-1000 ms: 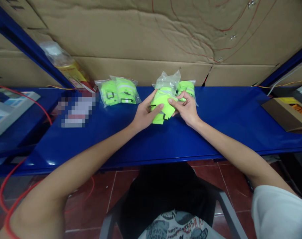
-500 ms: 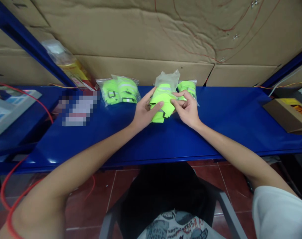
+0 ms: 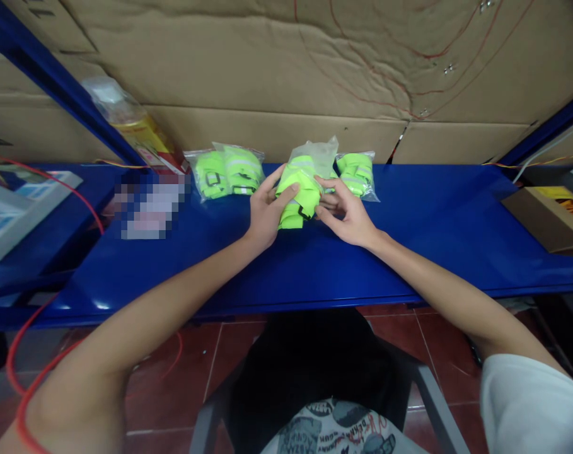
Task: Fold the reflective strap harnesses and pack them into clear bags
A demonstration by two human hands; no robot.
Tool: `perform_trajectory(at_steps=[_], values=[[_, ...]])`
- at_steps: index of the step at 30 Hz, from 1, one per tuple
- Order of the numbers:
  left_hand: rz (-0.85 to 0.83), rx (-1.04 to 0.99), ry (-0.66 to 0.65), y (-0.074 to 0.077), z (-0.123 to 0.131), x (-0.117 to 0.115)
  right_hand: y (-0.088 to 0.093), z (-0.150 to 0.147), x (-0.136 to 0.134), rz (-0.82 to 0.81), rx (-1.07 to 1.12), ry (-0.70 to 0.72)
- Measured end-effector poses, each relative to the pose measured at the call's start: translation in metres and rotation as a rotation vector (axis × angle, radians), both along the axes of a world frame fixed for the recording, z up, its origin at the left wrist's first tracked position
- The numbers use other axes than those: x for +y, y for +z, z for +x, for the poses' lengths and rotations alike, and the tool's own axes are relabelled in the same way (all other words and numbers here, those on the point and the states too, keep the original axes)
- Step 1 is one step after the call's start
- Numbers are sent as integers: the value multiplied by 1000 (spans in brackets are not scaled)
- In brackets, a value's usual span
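Note:
A folded neon-yellow reflective strap [image 3: 307, 192] with a grey stripe and a black buckle is between my hands above the blue table. Its upper part sits in a clear plastic bag [image 3: 321, 151], whose rim sticks up at the back. My left hand [image 3: 267, 211] grips the strap from the left, thumb across its front. On the other side, my right hand [image 3: 345, 214] has its fingers curled at the strap's right edge, with the fingertips partly hidden. Behind my right hand lies a bagged neon strap [image 3: 357, 173]. Two more bagged straps [image 3: 229, 170] lie left of my left hand.
The blue table [image 3: 210, 265] backs onto a cardboard wall [image 3: 248, 69]. A bottle [image 3: 130, 120] stands at the back left, near a blurred-out patch. A white tray [image 3: 26, 205] is at far left, and an open cardboard box [image 3: 546, 217] at far right. A red hose [image 3: 19, 391] hangs at lower left.
Both hands and the strap have shifted slightly left. My right fingers have moved lower along the strap's right edge, and its front flap sits turned a little differently.

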State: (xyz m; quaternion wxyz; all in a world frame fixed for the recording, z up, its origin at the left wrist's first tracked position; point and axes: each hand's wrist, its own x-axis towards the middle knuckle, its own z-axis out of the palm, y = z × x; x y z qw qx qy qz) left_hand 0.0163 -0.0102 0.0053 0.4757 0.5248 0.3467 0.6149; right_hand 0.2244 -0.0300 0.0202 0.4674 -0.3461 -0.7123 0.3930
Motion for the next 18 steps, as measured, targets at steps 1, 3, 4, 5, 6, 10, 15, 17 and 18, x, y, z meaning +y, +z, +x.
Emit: perform_trajectory(at_steps=[1,3,4,5,6,10,15,17,18], values=[[-4,-4,-6,1,0,0,-3,-1,1,4,8,6],[-2,-1,-12,0,2,-2,-8,-3,4,12,52,5],[1,4,-8,0,2,-2,-10,-3,5,16,78,-8],[1,9,2,-2,3,-2,-12,-4,6,20,95,-23],[-1,14,16,-3,3,-2,-12,-4,6,27,98,-39],[8,39,61,-9,-1,2,-7,-4,0,54,7,-74],[-65,1,45,-11,-5,10,-3,-3,-3,116,-96,37],[-60,8,30,-11,-5,9,-3,0,-1,157,-139,13],[-51,21,24,-10,-4,8,-3,2,0,185,-177,-21]])
